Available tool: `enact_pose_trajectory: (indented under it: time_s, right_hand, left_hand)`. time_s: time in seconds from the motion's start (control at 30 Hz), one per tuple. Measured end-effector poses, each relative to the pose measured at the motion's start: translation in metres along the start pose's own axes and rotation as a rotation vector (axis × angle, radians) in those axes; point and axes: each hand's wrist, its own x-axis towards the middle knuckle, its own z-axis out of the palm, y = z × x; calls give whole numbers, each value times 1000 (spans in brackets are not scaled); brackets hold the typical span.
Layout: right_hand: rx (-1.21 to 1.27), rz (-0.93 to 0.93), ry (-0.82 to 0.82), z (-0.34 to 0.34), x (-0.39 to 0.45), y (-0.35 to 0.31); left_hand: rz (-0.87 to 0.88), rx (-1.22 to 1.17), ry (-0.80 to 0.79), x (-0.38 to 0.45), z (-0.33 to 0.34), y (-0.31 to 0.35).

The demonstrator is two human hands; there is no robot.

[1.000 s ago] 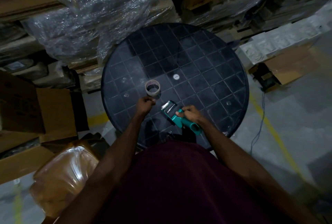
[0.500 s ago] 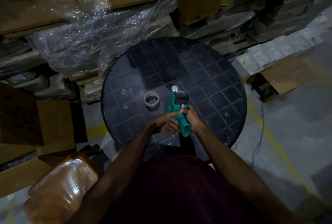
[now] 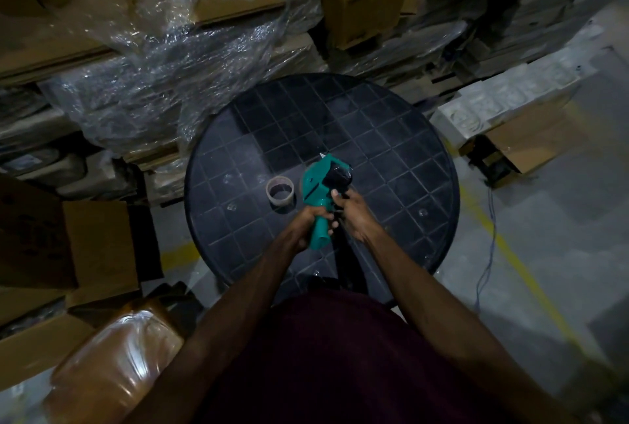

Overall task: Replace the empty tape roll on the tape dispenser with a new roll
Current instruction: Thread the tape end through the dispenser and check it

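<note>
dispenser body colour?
Teal green dispenser, clearest in the head view, held by both hands.

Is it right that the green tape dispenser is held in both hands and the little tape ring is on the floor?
Not quite. In the head view the tape ring lies on the round black table, not the floor. The left hand and right hand do hold the green tape dispenser.

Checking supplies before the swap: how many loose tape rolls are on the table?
1. One roll lies flat on the round table, just left of the green dispenser held in both hands. Whether the dispenser's dark spool carries another is too dim to tell.
</note>
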Motion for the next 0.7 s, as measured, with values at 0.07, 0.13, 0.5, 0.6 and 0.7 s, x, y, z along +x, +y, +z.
enact_pose_trajectory:
  time_s: [0.07,0.13,0.5,0.6,0.7]
  right_hand:
    - [-37,-35,-26,0,-1,-1]
    - [-103,-75,-40,2,-5,-6]
    - [-244,-229,176,7,0,-6]
    - [-259,-258,234,6,4,-2]
    - [-249,-247,259,2,4,2]
  left_hand:
    - [3,-61,-2,-3,-1,1]
    - [-23,-84,-13,-4,-4,-1]
    - [-32,-215,-36,-9,-4,1]
    - [-15,-164,6,-6,-5,2]
    - [-10,-20,42,0,-6,-1]
